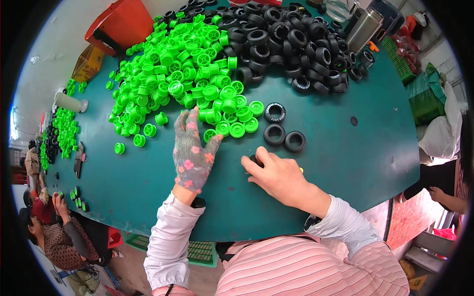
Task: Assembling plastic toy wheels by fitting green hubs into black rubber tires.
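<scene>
My left hand (191, 160), in a grey glove with pink flowers, reaches to the near edge of a big heap of bright green plastic toy wheel hubs (170, 74). Its thumb stands apart from the fingers, and I see nothing held in it. My bare right hand (281, 180) is closed around a small black rubber tyre (255, 160) low over the green table (340, 192); the fingers partly hide this tyre. Just beyond that hand lie three loose tyres, one of them the right-hand tyre (295, 133). Something small and yellow (301, 169) shows beside the right hand.
A large heap of black tyres (296, 42) adjoins the hubs at the back. Behind stand a red-orange bin (123, 24), a yellow box (89, 63) and a steel flask (365, 29). Leftward, another person (61, 241) works by smaller heaps. A green crate (197, 252) sits below the table.
</scene>
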`<action>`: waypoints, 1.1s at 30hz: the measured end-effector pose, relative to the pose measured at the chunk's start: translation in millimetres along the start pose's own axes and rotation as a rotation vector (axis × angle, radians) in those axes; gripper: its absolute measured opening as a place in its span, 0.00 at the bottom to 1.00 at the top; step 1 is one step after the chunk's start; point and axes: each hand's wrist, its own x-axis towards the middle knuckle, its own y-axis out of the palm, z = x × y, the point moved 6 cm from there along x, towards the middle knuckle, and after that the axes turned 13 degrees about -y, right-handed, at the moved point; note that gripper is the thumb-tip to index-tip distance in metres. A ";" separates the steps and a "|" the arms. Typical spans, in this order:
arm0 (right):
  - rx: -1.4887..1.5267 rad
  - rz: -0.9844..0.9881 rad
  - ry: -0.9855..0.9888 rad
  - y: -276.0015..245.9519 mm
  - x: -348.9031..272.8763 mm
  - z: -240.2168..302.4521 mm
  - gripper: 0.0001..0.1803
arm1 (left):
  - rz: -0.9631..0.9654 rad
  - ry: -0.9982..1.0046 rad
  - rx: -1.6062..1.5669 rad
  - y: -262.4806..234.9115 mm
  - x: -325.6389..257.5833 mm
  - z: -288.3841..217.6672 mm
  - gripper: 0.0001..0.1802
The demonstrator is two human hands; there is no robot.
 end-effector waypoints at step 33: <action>0.181 0.017 0.020 28.8 63.3 -9.8 0.25 | 0.312 -0.151 -0.148 -23.9 -94.7 -4.9 0.28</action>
